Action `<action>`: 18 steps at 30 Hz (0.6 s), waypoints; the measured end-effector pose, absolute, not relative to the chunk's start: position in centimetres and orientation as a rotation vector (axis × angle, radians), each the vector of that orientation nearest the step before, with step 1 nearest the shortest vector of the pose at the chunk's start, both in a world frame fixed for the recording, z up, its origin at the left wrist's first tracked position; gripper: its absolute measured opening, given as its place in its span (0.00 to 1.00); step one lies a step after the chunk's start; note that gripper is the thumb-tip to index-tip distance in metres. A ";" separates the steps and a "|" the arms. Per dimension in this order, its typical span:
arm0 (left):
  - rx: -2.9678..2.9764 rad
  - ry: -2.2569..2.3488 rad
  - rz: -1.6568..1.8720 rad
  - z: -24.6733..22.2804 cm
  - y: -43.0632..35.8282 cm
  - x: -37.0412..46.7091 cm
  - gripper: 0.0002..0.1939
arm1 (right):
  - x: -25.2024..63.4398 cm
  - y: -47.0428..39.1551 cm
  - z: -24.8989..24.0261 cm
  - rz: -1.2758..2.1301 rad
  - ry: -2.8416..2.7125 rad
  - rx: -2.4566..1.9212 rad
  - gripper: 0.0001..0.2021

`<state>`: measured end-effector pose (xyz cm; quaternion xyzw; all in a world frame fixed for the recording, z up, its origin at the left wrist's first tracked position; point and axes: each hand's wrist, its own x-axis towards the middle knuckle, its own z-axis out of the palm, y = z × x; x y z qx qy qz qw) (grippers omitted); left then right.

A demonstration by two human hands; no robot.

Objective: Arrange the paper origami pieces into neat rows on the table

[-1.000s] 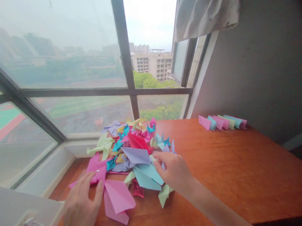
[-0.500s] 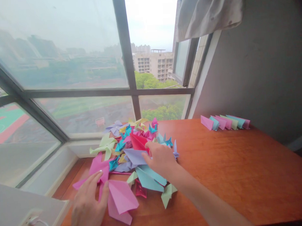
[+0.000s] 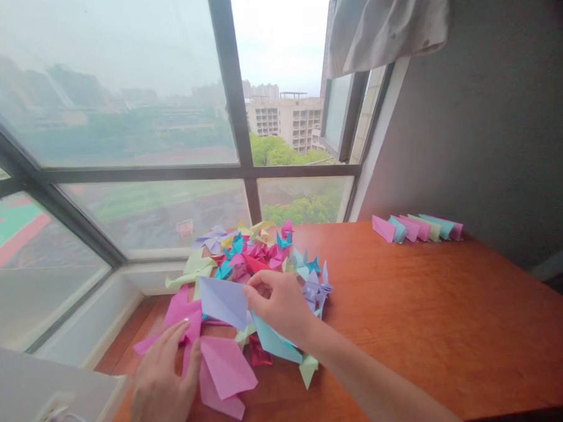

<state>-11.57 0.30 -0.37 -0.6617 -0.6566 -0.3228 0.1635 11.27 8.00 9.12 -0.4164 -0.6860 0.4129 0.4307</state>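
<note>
Between the thumb and fingers of my right hand [image 3: 283, 304] is a lavender folded paper [image 3: 224, 299], raised over a pile of colourful origami. My left hand [image 3: 162, 378] is at the pile's near left, its thumb beside a pink paper plane [image 3: 227, 370] and its fingers against a magenta paper piece [image 3: 178, 315]. Whether the left fingers grip anything is unclear. A light blue paper plane [image 3: 274, 341] lies under my right hand, partly hidden. Pale green [image 3: 196, 267] and blue pieces surround a red paper [image 3: 256, 264] farther back.
Folded papers [image 3: 422, 228] stand in a row at the back right of the wooden table [image 3: 408, 330]. Windows rise behind the table. A socket with a white plug [image 3: 57, 417] is at the lower left, and a curtain [image 3: 390, 26] hangs above.
My right hand has moved left and slightly nearer, lifting the lavender paper from the pile. The large red paper now lies lower, mostly covered. My left hand has barely moved.
</note>
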 end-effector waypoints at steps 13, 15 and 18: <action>-1.891 -1.862 -0.973 0.0 0.1 -11.6 0.22 | 19.5 9.9 6.2 0.845 -1.754 -1.204 0.10; -1.871 -1.869 -1.013 -0.1 0.1 -11.7 0.22 | 24.3 11.6 4.7 0.731 -1.659 -1.350 0.11; -1.849 -1.882 -1.104 -0.6 0.2 -11.8 0.21 | 32.2 14.5 2.3 0.431 -1.506 -1.612 0.12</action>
